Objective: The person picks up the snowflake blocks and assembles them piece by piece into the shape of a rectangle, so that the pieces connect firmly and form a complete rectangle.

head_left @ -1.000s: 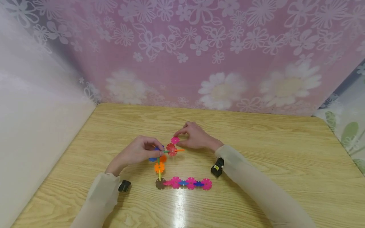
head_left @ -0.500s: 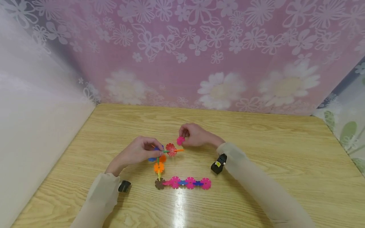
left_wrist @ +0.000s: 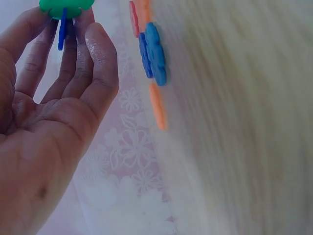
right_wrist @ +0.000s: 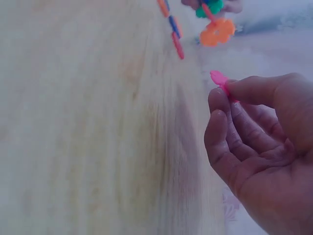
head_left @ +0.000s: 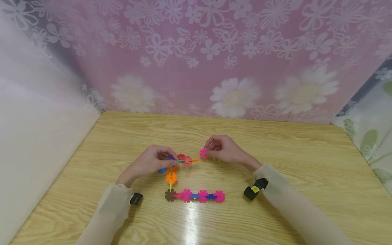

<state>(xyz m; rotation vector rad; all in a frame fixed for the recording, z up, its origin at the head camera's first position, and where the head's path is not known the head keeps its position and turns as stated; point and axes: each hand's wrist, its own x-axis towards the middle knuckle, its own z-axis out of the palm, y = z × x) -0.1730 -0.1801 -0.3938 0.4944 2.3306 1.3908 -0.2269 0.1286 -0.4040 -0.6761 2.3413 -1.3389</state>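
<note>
My left hand (head_left: 155, 159) pinches a green notched disc (left_wrist: 66, 7) between thumb and fingertips; a blue disc (left_wrist: 62, 32) slots into it in the left wrist view. Joined on its right are a red disc (head_left: 187, 161) and an orange disc (head_left: 195, 160) seen edge-on. To the right, apart from that chain, my right hand (head_left: 228, 149) pinches a single pink notched disc (head_left: 203, 153), also visible as a pink disc (right_wrist: 220, 80) in the right wrist view. Fingers hide part of the left chain.
On the wooden table (head_left: 275, 153) lies a row of linked discs: a brown disc (head_left: 170, 195) at the corner, pink discs (head_left: 202, 196) and blue ones rightward, an orange disc (head_left: 171, 177) leading up. A floral curtain (head_left: 190, 68) stands behind the table.
My right hand has drawn the pink disc rightward, away from the chain's red and orange discs. The left hand stays nearly in place, and the red disc now sits slightly differently.
</note>
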